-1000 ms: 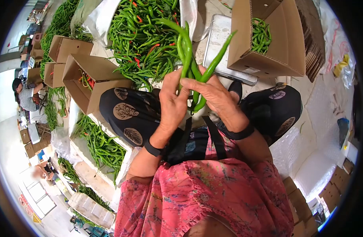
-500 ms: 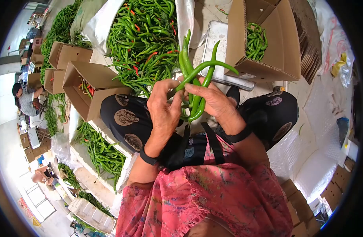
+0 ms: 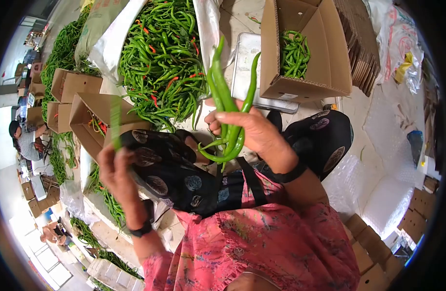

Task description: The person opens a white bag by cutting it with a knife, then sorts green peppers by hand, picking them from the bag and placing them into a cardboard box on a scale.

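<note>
My right hand (image 3: 259, 133) is closed around a small bunch of long green chili peppers (image 3: 224, 89), whose tips point up and stems hang below the fingers. Out to the left, motion blurs my left hand (image 3: 117, 177). A single green chili pepper (image 3: 116, 123) stands up from its fingertips, blurred too. Beyond both hands lies a heap of green chili peppers (image 3: 160, 63) with some red ones mixed in. A cardboard box (image 3: 300, 88) at the upper right holds more green peppers. Near my left hand, another cardboard box (image 3: 84, 133) has some red peppers inside.
A flat metal-topped platform (image 3: 245, 63) sits beside the right box, with flattened cardboard (image 3: 361, 53) stacked beyond. Foam crates (image 3: 114, 271) and more peppers line the left side. A co-worker (image 3: 26, 138) sits at the far left. Bubble wrap (image 3: 388, 184) lies at right.
My left hand has left the bunch and swung left toward the box with red peppers, taking one green chili pepper along. My right hand keeps the others. The view has shifted slightly.
</note>
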### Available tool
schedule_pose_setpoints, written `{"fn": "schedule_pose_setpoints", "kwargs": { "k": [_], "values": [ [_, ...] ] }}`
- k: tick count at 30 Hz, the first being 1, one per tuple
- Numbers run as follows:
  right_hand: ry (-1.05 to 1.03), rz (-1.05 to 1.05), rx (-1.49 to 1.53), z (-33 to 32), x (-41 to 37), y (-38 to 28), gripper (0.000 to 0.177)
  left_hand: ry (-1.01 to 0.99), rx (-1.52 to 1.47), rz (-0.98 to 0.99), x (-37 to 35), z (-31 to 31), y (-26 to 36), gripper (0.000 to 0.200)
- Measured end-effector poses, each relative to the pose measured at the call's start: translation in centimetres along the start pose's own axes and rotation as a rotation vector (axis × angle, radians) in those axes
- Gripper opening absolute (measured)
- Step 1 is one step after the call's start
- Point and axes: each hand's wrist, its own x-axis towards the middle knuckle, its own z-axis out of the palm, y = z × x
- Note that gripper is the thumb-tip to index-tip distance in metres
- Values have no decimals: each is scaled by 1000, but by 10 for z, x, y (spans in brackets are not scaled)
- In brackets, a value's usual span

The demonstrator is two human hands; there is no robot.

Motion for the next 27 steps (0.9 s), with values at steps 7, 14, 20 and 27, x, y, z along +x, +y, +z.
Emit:
{"fn": "schedule_pose_setpoints", "kwargs": {
  "k": [7,14,20,27],
  "values": [
    [-75,-86,91,-1,-18,-36,39,315,517,30,1,-233,-140,36],
    [-122,-162,-101,9,-3,-20,34,-326,-57,-53,-26,30,55,30],
    [-106,-168,24,17,-10,-25,43,-651,-268,-187,-13,121,48,7],
    [-90,-128,-74,35,-4,-33,49,-730,-383,-185,-21,135,54,26]
  ]
}}
